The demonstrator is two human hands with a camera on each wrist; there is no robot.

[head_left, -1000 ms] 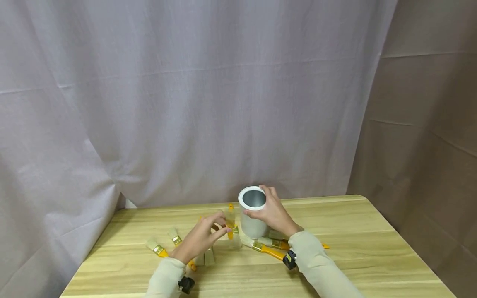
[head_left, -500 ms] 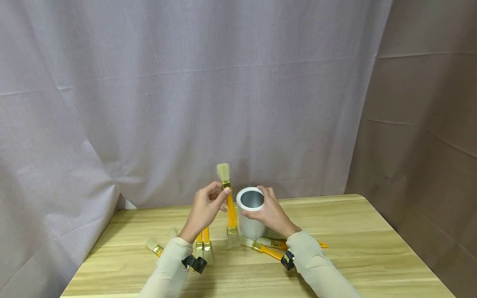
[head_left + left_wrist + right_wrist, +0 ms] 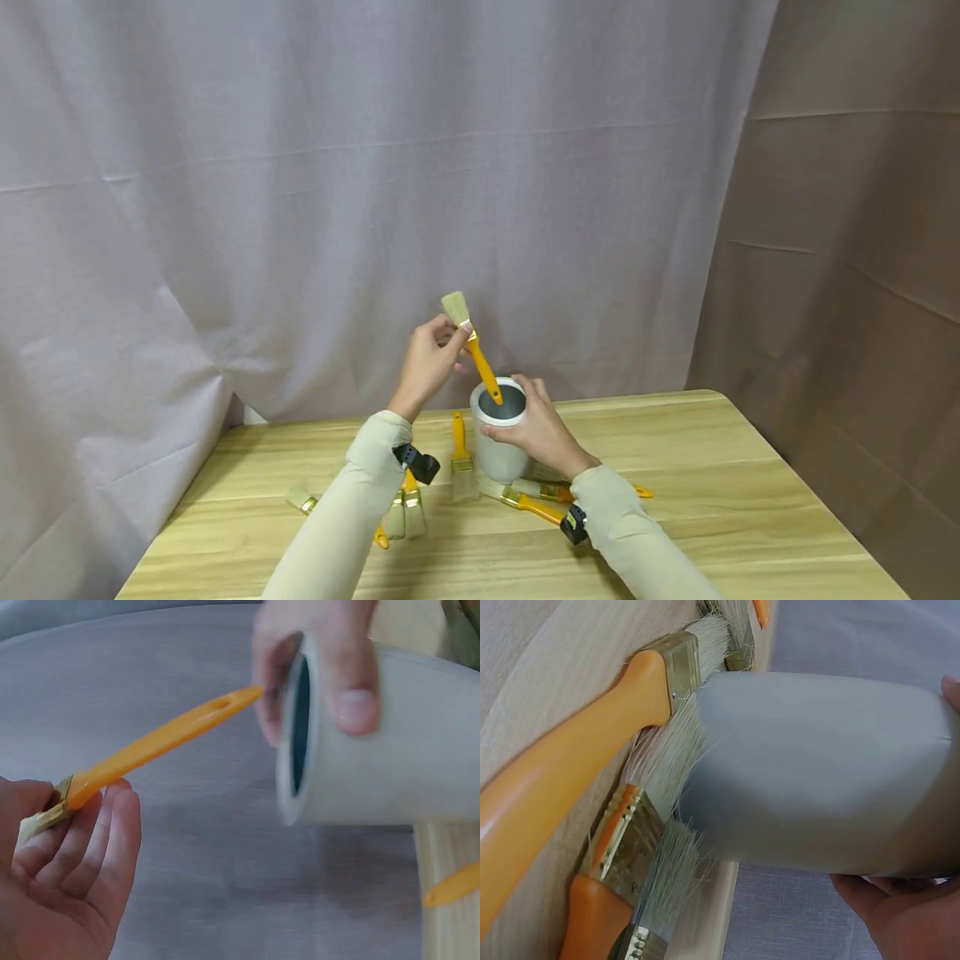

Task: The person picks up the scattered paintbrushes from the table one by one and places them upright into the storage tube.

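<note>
Right now your left hand point(image 3: 429, 360) pinches a paintbrush point(image 3: 472, 348) at its metal band, fingers point(image 3: 112, 832) curled under the band and thumb on top. You hold it raised above the worktop point(image 3: 720, 492), bristles up and tilted to the left, with the orange handle slanting down so that its tip sits at the mouth of the cup point(image 3: 497, 429). From the left wrist view, the handle's end with its hanging hole is just at the rim, close to your other hand's fingertips; whether it touches the rim cannot be told.

Your right hand point(image 3: 536, 433) grips the white cup near its top, thumb on the near side and fingers wrapped round the far side. The cup stands upright on the worktop, its inside dark grey.

Around the base lie more brushes point(image 3: 641, 847) with orange handles: two just beside the cup on your right, bristles brushing against its wall, one point(image 3: 459, 454) lying flat to its left, and several further left near your left sleeve point(image 3: 341, 525). A pale curtain point(image 3: 300, 208) hangs behind the worktop.
</note>
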